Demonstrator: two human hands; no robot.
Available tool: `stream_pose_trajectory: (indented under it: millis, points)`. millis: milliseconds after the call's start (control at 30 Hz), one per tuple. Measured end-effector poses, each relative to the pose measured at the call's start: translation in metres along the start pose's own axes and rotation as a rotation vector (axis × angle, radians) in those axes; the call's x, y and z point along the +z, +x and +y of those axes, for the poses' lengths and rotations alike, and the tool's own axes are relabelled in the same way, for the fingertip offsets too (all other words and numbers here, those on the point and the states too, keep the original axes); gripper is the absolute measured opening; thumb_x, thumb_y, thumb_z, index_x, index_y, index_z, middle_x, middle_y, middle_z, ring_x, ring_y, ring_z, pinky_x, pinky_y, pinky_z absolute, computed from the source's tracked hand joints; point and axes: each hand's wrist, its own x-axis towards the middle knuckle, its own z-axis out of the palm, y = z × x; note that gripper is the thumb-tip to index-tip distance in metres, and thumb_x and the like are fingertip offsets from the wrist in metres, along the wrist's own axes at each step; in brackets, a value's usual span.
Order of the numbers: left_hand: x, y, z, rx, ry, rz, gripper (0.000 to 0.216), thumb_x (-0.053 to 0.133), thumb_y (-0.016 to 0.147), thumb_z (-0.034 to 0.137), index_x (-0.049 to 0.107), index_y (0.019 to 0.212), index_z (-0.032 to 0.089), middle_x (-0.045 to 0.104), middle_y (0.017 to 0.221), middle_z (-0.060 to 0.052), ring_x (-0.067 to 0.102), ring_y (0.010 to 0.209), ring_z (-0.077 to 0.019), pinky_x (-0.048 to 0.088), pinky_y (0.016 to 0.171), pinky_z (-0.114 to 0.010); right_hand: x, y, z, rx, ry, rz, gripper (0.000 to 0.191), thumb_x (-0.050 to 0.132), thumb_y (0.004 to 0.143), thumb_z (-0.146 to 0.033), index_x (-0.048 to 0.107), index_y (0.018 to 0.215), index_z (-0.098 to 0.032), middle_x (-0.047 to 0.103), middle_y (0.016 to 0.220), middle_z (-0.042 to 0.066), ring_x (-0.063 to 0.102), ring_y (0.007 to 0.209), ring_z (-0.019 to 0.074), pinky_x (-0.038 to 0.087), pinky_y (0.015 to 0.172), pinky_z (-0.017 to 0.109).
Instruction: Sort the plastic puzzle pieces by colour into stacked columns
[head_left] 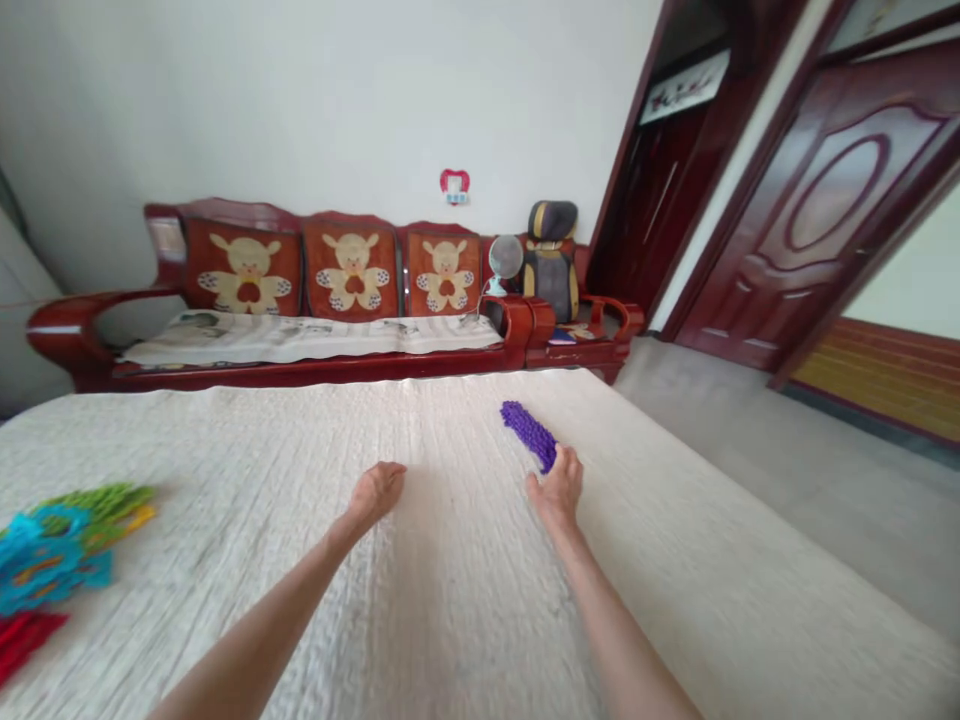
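Observation:
A purple, bumpy, soft-looking strip (529, 432) lies slanted over the pale cloth, right of the middle. My right hand (559, 487) is at its near end, with the fingers curled over the right edge and the thumb on the left side. The fingers hide part of that end. My left hand (378, 490) rests low over the cloth, left of the middle. Its fingers are curled in and pressed together, and nothing shows in them. A stretch of cloth separates this hand from the purple strip.
A cream textured cloth (457, 560) covers the wide surface before me. At the left edge lie blue (52, 560), green (112, 500) and red (26, 640) soft pieces. Beyond stand a wooden sofa (300, 375) with bear cushions, a small fan (505, 258) and a padded seat (551, 275).

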Motion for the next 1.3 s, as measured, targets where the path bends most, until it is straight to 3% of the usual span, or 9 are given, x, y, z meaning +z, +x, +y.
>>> stream_pose_trajectory:
  millis: [133,333,500,700,900,1067,1300]
  points:
    - [0.015,0.019,0.024,0.024,0.011,-0.008,0.024,0.055,0.083,0.035,0.071,0.097,0.024,0.073,0.090,-0.007,0.067,0.091,-0.0231,0.049,0.081,-0.030,0.010,0.016,0.023,0.088,-0.029,-0.052,0.069,0.063,0.067,-0.038,0.041,0.127,-0.012,0.043,0.133,0.023,0.040,0.122,0.0382,0.036,0.099,0.058]
    - [0.049,0.073,0.079,0.089,-0.104,-0.042,0.032,0.053,0.084,0.045,0.070,0.101,0.023,0.073,0.084,-0.009,0.067,0.090,-0.0242,0.050,0.080,-0.032,0.018,0.017,0.027,0.067,0.000,-0.075,0.065,0.058,0.072,-0.033,0.039,0.131,-0.015,0.051,0.124,0.017,0.049,0.115,0.0332,0.041,0.095,0.050]
    - [0.090,0.123,0.129,0.111,-0.133,-0.042,0.032,0.055,0.084,0.041,0.068,0.106,0.023,0.074,0.097,-0.008,0.066,0.094,-0.0233,0.049,0.084,-0.033,0.018,0.013,0.028,0.100,0.020,-0.035,0.062,0.057,0.073,-0.027,0.039,0.131,-0.016,0.053,0.121,0.018,0.051,0.113,0.0341,0.041,0.094,0.050]
    - [0.131,0.176,0.168,0.110,-0.147,-0.040,0.034,0.053,0.086,0.030,0.065,0.116,0.019,0.069,0.117,-0.009,0.061,0.112,-0.0237,0.043,0.097,-0.030,0.022,0.010,0.028,0.120,0.049,-0.041,0.063,0.055,0.072,-0.021,0.039,0.133,-0.016,0.053,0.123,0.019,0.048,0.115,0.0368,0.037,0.095,0.054]
    - [0.158,0.208,0.189,0.107,-0.221,-0.058,0.035,0.047,0.090,0.026,0.064,0.119,0.016,0.065,0.126,-0.011,0.055,0.122,-0.0239,0.038,0.105,-0.031,0.022,0.009,0.025,0.159,0.057,-0.057,0.067,0.054,0.070,-0.018,0.037,0.136,-0.016,0.051,0.127,0.020,0.045,0.119,0.0384,0.034,0.097,0.055]
    - [0.167,0.207,0.191,0.136,-0.340,-0.083,0.032,0.049,0.090,0.027,0.068,0.113,0.018,0.067,0.122,-0.007,0.056,0.120,-0.0214,0.038,0.106,-0.031,0.019,0.009,0.022,0.175,0.035,-0.079,0.068,0.054,0.071,-0.018,0.036,0.136,-0.014,0.051,0.127,0.021,0.045,0.119,0.0380,0.034,0.097,0.055]
    - [0.173,0.200,0.188,0.132,-0.591,-0.051,0.034,0.056,0.081,0.022,0.068,0.113,0.018,0.071,0.109,-0.005,0.063,0.103,-0.0182,0.046,0.096,-0.029,0.016,0.012,0.019,0.184,-0.002,-0.093,0.066,0.054,0.072,-0.018,0.038,0.135,-0.012,0.053,0.125,0.021,0.048,0.117,0.0358,0.036,0.096,0.052]
